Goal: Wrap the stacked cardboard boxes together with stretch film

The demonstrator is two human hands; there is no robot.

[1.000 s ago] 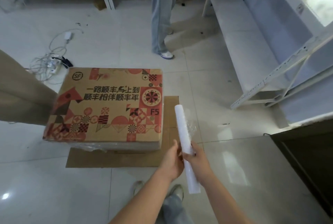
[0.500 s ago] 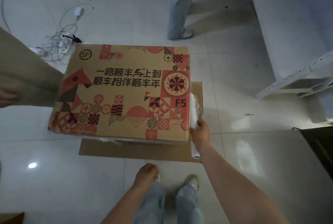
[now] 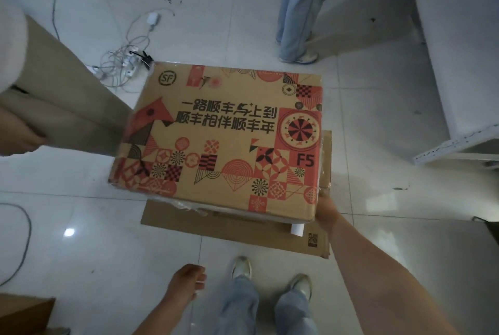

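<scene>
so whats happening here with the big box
A person is wrapping a stack of cardboard boxes with stretch film. Their right hand is down at the near right corner of the stack, where the white end of the film roll pokes out from under the top box's edge. The left hand hangs near their legs, fingers curled. Some film already shows along the near edge. The stack sits on a flat cardboard sheet on the floor.
</scene>
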